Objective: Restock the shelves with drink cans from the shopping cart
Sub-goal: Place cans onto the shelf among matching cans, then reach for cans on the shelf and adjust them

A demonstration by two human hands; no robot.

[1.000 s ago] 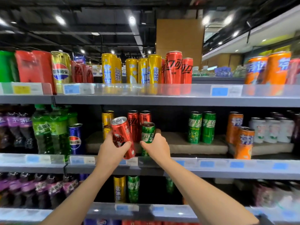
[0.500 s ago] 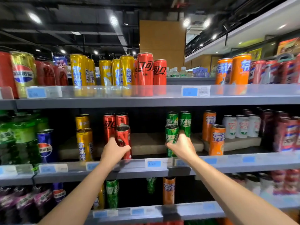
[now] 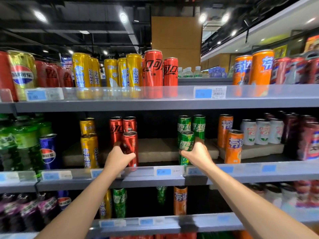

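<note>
My left hand (image 3: 119,156) grips a red cola can (image 3: 130,145), upright at the front of the middle shelf (image 3: 172,175), just before two other red cans (image 3: 116,129). My right hand (image 3: 196,153) is wrapped around a green Sprite can (image 3: 186,143), also upright near the shelf's front edge, ahead of two green cans (image 3: 198,125). Both cans' bases are hidden behind the shelf's clear price rail. The shopping cart is out of view.
Yellow cans (image 3: 89,150) stand left of the red ones, orange cans (image 3: 233,145) right of the green ones. A bare strip of shelf (image 3: 157,149) lies between my hands. The upper shelf (image 3: 155,102) holds tall cans; the lower shelf (image 3: 164,223) holds a few cans and purple bottles.
My hands have spread apart: the red can went from tilted to upright before the red row, the green can moved right to the green row. Both have settled lower on the shelf.
</note>
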